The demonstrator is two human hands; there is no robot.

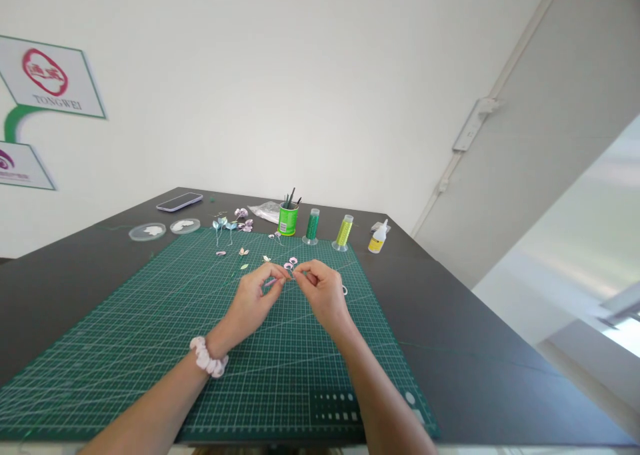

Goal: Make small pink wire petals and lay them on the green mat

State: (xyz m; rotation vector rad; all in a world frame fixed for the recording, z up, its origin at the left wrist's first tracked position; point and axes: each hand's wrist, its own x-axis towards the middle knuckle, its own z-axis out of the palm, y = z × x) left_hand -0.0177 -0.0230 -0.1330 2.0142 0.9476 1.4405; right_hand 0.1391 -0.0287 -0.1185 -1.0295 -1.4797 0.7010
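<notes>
Noted above the middle of a green gridded cutting mat on a black worktop: left hand and right hand, raised and brought nearly together, fingertips just apart. Both closed in a thumb-and-finger pinch, apparently about the thin stem of a small pink flower with looped petals; too fine to tell the exact grip on either side. Positioned just beyond the fingertips, on the far side from the wearer, in line with the gap between the two hands. Long axis judged to run from the pinch away toward the far edge of the mat, roughly square to the line joining the hands; neither hand clearly nearer. Noted also a lilac sliver in the crook of the left thumb and forefinger; held or merely behind, cannot tell. Recorded just beside the right hand, on its outer side: a partly hidden white ring. Listed farther off: blue wire-stemmed flowers, green can of tools, dark green thread spool, yellow-green thread spool, and, on the bare worktop to the right, a glue bottle.
</notes>
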